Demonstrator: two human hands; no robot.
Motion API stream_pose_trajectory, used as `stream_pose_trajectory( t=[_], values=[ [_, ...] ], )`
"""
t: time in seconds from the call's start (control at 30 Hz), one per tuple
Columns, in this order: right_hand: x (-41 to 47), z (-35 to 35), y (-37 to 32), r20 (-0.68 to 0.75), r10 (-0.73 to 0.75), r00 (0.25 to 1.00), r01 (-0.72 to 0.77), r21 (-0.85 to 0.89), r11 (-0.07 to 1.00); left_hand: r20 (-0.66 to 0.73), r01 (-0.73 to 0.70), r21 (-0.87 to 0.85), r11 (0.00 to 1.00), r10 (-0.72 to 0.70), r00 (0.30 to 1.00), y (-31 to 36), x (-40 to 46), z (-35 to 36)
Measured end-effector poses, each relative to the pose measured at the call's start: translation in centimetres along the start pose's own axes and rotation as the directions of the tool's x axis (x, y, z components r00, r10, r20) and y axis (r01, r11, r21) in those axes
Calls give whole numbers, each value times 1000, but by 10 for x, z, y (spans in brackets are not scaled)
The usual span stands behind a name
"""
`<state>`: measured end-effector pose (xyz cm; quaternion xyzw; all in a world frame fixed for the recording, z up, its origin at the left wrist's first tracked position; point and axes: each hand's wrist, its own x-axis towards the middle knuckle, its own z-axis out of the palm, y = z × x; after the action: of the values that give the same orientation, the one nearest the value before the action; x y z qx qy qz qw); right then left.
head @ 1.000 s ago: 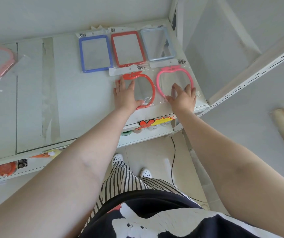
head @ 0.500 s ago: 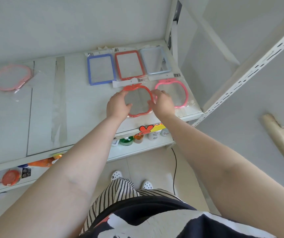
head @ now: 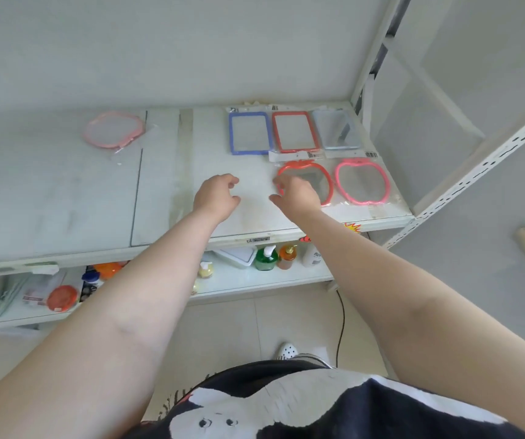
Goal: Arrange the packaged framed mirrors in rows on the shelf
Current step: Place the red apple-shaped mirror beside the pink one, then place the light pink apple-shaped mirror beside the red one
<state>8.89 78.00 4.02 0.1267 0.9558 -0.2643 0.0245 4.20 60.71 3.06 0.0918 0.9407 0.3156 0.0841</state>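
Pink apple-shaped packaged mirror [head: 113, 129], far beyond your empty, loosely curled left hand [head: 216, 198] and right hand [head: 297, 196]: lay it just left of the red apple-shaped mirror [head: 310, 182].

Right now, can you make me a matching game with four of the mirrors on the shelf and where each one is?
Things:
1. blue rectangular mirror
2. pink apple-shaped mirror
3. pale pink mirror
4. silver rectangular mirror

Places:
A. front row, far right
B. back row, far right
C. alone on the left of the shelf
D. back row, left end

Pairs: 1-D, 2-A, 3-C, 4-B
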Motion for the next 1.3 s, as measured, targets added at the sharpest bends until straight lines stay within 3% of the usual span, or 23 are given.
stream_pose_trajectory(
  t=[0.37,0.6,1.0,1.3],
  values=[
    [-70,122,-178,57,-111,992,110,19,994,-96,128,25,991,-125,987,-191,-116,-129],
    [-90,178,-265,128,-202,971,201,27,979,-171,224,-14,975,-223,960,-272,-154,-185],
    [-21,240,-340,223,-274,935,279,9,960,-181,320,-20,947,-318,931,-340,-102,-227],
    [33,251,-369,244,-264,933,275,-8,962,-153,290,10,957,-285,946,-363,-39,-247]
  ],
)
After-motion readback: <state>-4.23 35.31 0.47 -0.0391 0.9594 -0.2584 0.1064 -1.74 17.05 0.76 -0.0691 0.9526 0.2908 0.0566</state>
